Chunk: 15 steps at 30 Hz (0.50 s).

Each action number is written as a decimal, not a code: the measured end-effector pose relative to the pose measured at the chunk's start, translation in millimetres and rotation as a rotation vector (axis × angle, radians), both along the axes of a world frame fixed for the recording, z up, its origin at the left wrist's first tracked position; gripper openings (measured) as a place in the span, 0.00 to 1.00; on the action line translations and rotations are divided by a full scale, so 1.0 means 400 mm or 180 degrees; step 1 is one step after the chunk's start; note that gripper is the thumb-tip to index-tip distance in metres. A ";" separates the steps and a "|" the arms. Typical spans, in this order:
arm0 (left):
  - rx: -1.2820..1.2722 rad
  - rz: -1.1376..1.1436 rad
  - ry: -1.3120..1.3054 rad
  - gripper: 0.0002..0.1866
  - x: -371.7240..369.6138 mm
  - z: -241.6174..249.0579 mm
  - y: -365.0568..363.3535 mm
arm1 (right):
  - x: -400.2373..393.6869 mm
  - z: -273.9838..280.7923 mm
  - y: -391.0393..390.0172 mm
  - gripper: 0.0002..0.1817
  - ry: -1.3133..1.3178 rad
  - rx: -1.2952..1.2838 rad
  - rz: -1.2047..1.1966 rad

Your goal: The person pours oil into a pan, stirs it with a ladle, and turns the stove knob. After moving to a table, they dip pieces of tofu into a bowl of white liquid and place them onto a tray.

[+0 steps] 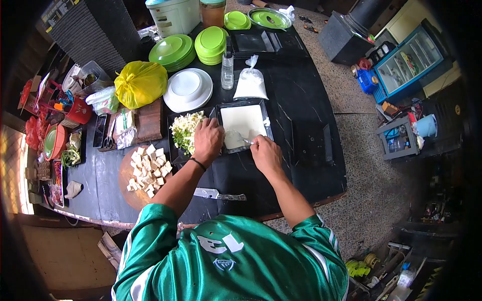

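My right hand (266, 154) grips the handle of a spoon (246, 141), whose end dips into white batter in a square black tray (235, 150). At the right edge of the chopped vegetables (185, 129), pale and green in a second black tray (172, 150), is my left hand (208, 139). Its fingers are curled together between the two trays; what they hold, if anything, is hidden. Cut white tofu cubes (149, 169) are heaped on a round wooden board (129, 188) left of my left forearm. A knife (220, 194) lies in front of the trays.
Behind the trays stand a bag of white powder (251, 83), a clear bottle (227, 72), white plates (188, 89) and green plates (173, 51). A yellow bag (141, 84) and scissors (109, 139) are at the left. The table's edge (331, 198) curves along the right.
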<state>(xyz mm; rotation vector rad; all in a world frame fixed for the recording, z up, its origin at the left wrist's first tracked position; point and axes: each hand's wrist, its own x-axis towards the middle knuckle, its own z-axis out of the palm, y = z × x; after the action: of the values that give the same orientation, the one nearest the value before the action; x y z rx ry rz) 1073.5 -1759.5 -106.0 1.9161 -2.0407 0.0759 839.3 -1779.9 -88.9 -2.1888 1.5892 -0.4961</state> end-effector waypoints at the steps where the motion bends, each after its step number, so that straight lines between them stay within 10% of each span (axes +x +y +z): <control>1: 0.0004 -0.0005 0.0003 0.07 -0.003 -0.003 0.003 | -0.002 -0.002 0.001 0.10 -0.0099 0.0060 -0.0055; 15: 0.0146 -0.0031 0.0405 0.21 -0.017 0.013 0.042 | -0.036 -0.040 0.003 0.10 -0.0759 0.0310 -0.0325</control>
<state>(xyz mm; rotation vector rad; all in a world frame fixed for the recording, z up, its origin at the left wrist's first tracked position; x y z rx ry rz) 1066.5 -1742.5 -100.9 1.8866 -1.9839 -0.0938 825.1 -1778.7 -104.8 -1.9054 1.5659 -0.6684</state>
